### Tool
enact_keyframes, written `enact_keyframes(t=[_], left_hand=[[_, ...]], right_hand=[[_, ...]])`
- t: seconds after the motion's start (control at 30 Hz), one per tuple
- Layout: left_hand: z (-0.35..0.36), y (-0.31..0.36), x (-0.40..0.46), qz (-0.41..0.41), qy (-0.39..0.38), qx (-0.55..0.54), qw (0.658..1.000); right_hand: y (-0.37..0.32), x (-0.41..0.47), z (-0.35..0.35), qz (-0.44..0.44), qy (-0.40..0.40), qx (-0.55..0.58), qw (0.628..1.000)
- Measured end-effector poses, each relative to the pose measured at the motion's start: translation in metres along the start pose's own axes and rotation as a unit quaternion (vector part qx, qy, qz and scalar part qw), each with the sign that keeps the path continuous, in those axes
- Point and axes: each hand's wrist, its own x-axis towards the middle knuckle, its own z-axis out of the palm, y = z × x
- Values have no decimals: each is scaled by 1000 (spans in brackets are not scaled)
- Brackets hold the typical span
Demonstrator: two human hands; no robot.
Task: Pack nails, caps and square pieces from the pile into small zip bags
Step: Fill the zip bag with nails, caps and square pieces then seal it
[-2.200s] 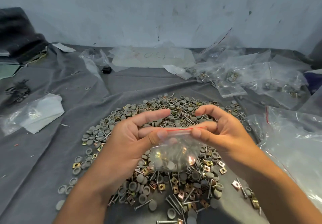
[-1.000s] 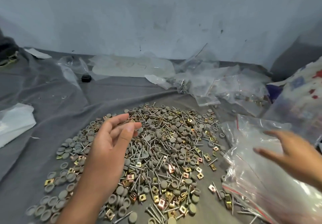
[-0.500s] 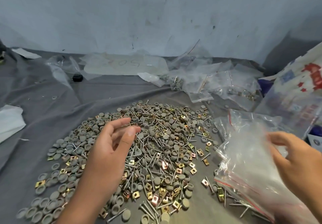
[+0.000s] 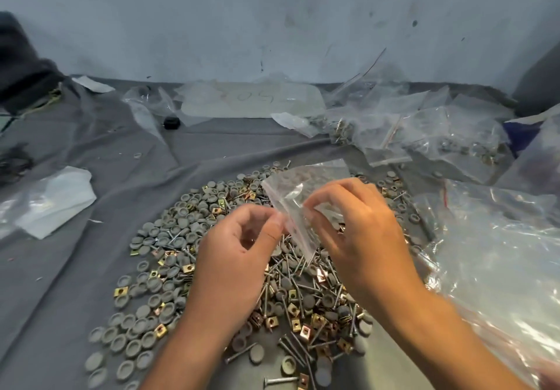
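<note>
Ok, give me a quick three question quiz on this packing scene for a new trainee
1. True or false: the small zip bag held over the pile looks empty.
2. Which hand pinches the bag: A left hand only, B right hand only, C both?
3. Fill in: the large clear bag lies to the ___ of the pile.

Key: 1 true; 2 C; 3 right.
</note>
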Motion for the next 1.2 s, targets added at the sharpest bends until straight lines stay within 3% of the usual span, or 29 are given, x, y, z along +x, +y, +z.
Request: enact_keyframes(t=[0.27, 0.37, 0.5, 0.67, 0.77, 0.87, 0.97, 1.2], left_hand=[[9, 3, -7, 105, 30, 97, 989], [9, 3, -8, 97, 32, 80, 992], [7, -3, -4, 93, 99, 105, 985], [3, -7, -1, 151, 180, 132, 963], [0, -12, 2, 182, 182, 193, 947], [-1, -15, 4, 202, 180, 241, 932], [-2, -12, 4, 201, 157, 255, 933], [-2, -13, 1, 201, 117, 287, 929]], right_hand=[[-9, -12, 3, 8, -38, 141, 989], [-7, -11, 0, 34, -36, 189, 981], [-3, -12, -2, 57, -36, 209, 976], [1, -20, 1, 48, -84, 187, 978], [1, -26, 1, 45, -239, 124, 962], [-1, -39, 3, -36, -367, -15, 929], [-7, -50, 7, -104, -371, -74, 920], [-15, -60, 17, -143, -355, -126, 915]])
